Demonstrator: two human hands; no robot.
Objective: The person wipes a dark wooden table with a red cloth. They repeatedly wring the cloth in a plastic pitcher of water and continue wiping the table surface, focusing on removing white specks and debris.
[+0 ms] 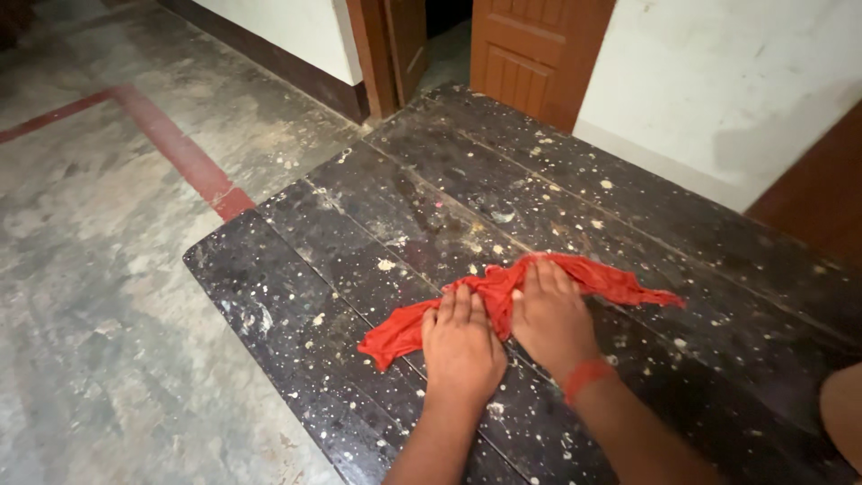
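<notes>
A crumpled red cloth lies stretched across a dark wooden table speckled with pale paint spots. My left hand presses flat on the cloth's left half, fingers together and pointing away from me. Beside it, my right hand rests palm-down on the cloth's middle, with a red thread band around the wrist. Both hands touch each other at the thumbs. The cloth's right end trails free past my right hand.
The table's left corner juts over a worn grey floor with a red painted stripe. A brown wooden door and white wall stand behind the table's far end.
</notes>
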